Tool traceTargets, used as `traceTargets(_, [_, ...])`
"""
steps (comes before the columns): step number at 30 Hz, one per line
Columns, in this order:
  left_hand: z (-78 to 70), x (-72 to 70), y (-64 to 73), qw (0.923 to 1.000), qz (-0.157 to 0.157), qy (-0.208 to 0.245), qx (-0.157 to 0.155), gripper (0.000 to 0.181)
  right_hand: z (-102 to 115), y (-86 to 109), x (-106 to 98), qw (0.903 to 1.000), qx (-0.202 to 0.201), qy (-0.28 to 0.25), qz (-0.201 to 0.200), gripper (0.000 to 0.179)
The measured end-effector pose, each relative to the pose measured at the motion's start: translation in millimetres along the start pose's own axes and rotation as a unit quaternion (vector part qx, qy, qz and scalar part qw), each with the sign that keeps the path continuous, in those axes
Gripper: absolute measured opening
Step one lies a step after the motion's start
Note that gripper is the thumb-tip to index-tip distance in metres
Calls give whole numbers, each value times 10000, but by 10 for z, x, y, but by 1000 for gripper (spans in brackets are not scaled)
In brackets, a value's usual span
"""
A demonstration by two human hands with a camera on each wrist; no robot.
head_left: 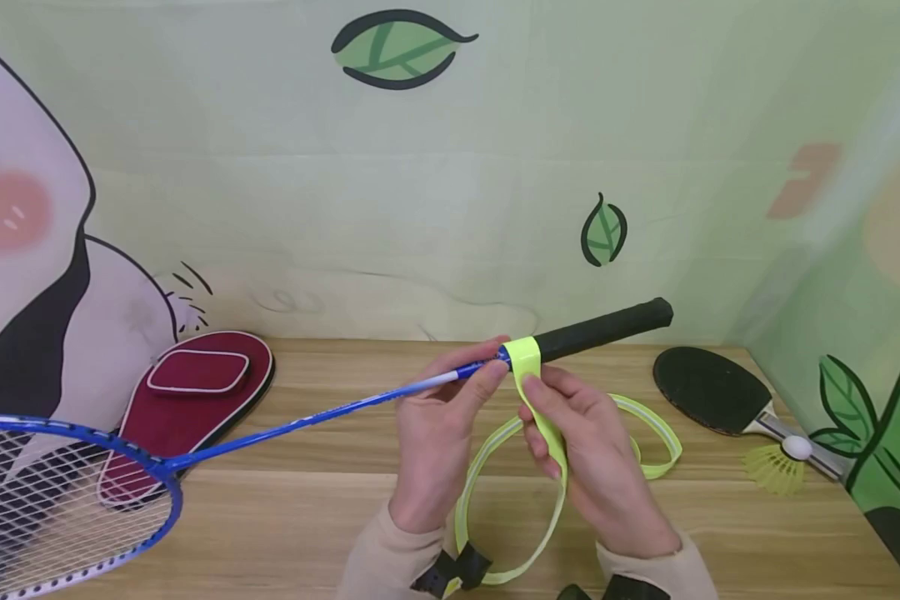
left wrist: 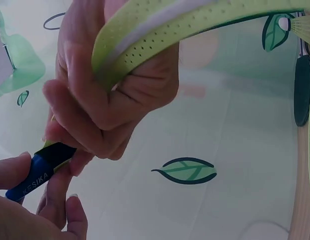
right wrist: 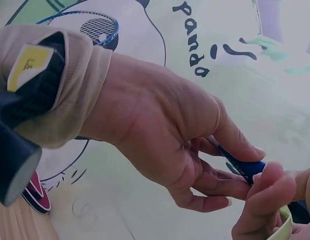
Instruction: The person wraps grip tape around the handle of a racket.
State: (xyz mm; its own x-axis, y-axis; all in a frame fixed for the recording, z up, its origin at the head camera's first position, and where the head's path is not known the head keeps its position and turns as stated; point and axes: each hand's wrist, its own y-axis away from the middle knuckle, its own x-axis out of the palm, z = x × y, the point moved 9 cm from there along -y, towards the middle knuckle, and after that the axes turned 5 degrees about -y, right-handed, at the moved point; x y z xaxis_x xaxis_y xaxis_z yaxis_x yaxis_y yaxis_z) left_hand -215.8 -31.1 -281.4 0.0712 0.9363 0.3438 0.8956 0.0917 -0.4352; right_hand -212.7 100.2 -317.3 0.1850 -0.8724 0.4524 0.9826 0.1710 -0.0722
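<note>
My left hand [head_left: 433, 442] holds a blue badminton racket [head_left: 345, 408] at the blue cone below its black handle [head_left: 607, 327]. The head of the racket lies off to the left, and the handle points up to the right. A neon yellow-green grip tape [head_left: 526, 357] wraps round the bottom of the handle. My right hand [head_left: 603, 454] pinches that tape between thumb and fingers just below the wrap. In the left wrist view the perforated tape [left wrist: 145, 42] passes over the right hand [left wrist: 110, 110]. The lettered cone [right wrist: 240, 167] shows between the left fingers in the right wrist view.
Long loops of the tape hang down and lie on the wooden table [head_left: 307, 517]. A maroon bat case [head_left: 195, 417] leans at the back left, partly behind the racket strings. At the right are a black table tennis bat [head_left: 708, 390] and a yellow shuttlecock [head_left: 780, 467].
</note>
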Motion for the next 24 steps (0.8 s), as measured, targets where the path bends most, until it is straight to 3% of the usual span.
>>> traceTargets(7, [-17,-15,18,9994,-297,-108,160,24,122,18,-29,9957,-764,380,-368,10])
traceTargets(11, [-28,-7,27,9989,-398,-28,250,23,164,9,-22,9917,-1190,282,-403,3])
traceTargets(16, [-27,-1,39,9987,-449,25,259,24,154,-6,-20,9890,-1403,146,-448,4])
traceTargets(24, [21,19,65,9983,-559,178,-15,25,207,-13,17,9794,-1966,441,-121,14])
